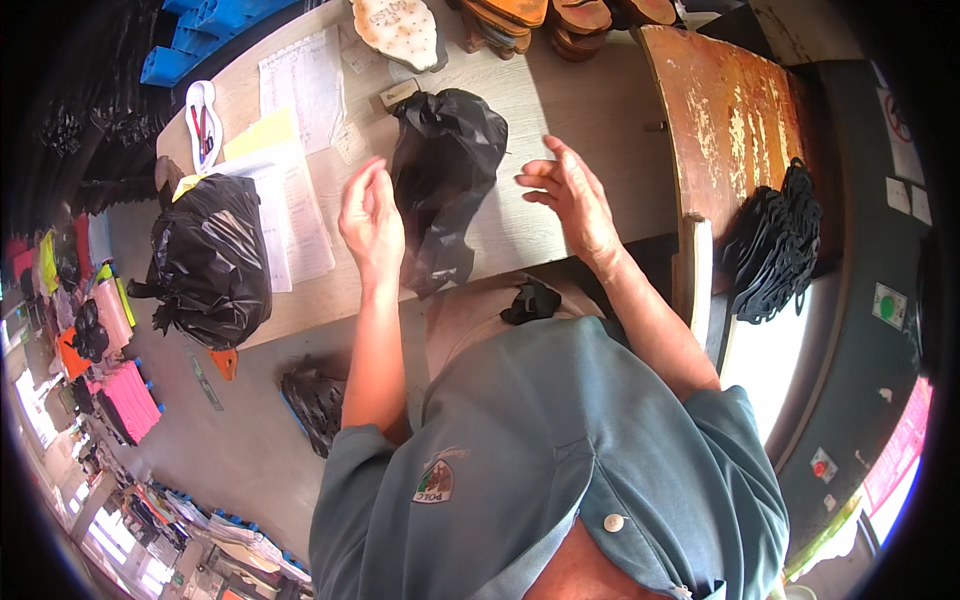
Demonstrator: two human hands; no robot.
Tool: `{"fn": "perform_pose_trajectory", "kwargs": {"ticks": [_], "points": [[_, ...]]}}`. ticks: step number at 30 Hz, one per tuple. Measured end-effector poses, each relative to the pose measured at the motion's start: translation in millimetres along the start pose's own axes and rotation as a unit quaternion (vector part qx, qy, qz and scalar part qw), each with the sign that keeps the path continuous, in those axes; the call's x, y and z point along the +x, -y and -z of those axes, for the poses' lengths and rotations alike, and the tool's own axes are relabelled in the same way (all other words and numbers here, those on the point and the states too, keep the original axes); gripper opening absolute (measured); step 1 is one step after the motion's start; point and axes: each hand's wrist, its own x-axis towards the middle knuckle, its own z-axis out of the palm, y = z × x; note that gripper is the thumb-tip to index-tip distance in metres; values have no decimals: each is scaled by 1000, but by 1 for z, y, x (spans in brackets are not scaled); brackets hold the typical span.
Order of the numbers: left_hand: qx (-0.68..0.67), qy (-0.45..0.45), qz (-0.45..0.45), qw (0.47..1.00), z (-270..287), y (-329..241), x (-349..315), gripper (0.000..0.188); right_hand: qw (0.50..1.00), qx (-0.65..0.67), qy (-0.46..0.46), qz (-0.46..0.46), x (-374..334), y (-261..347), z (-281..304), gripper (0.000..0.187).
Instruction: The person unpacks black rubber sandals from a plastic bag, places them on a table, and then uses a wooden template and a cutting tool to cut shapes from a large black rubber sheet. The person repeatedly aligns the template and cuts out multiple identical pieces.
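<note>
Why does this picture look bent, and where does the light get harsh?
In the head view, the fisheye lens bows the dark panel at right and leaves a black rim; there too, bright light falls between the black bag and the right hand, the table's right end is shadowed, and a white patch below the black loops looks washed out.

The left hand (373,222) and right hand (578,205), both loosely open, flank a crumpled black plastic bag (448,150) on the wood-grain table (590,110). A 2nd, bulging bag (210,255) sits at the table's left edge beside paper sheets (290,215). Beyond it lies a white tray (202,92); on the right, black loops (772,250) hang near a worn brown panel (715,110).
</note>
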Motion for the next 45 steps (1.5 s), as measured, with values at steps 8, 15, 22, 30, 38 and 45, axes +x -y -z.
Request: {"fn": "perform_pose_trajectory", "kwargs": {"ticks": [8,15,22,30,38,45], "points": [[200,-20,163,966,19,100,-25,64,807,-451,114,364,-23,43,-69,28],[79,83,224,968,2,78,-40,61,626,-711,239,213,22,-45,-90,28],[-152,101,367,912,-3,56,-62,49,650,-710,206,175,22,-75,-30,26],[-196,76,157,965,-7,36,-27,28,556,-801,195,108,25,-106,-35,25],[221,-95,-273,931,-4,-41,-14,32,719,-638,171,217,35,-69,-32,29],[502,314,-169,788,-27,-17,-22,19,747,-631,68,196,81,22,-38,40]]}}
